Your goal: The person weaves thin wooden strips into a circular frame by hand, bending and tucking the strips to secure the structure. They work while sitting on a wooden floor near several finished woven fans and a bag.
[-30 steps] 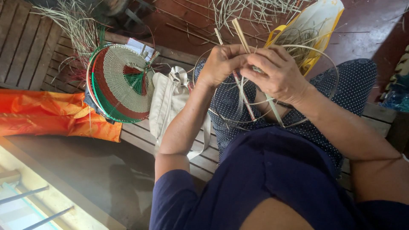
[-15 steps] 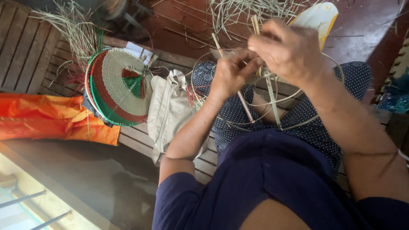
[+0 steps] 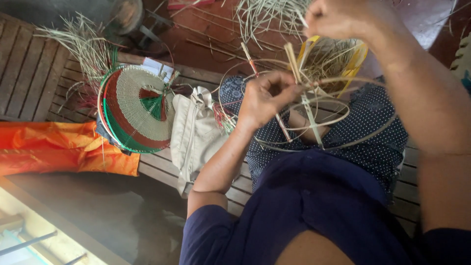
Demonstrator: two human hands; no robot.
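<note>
**Right hand lifts higher over the frame**

Rising since a moment ago, the right hand (image 3: 343,19) is closed, pulling a thin strand upward. Left hand (image 3: 267,95) pinches the cane-hoop frame (image 3: 314,122) on the lap, mid-lashing, it seems. Beside them on the slatted bench (image 3: 162,167) lie a cream bag (image 3: 194,132) and a woven fan (image 3: 135,108).

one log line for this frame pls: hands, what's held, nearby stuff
left hand: pinching cane frame over lap | right hand: raised, pulling thin strand | beside: woven fan, beige bag, orange cloth
</note>
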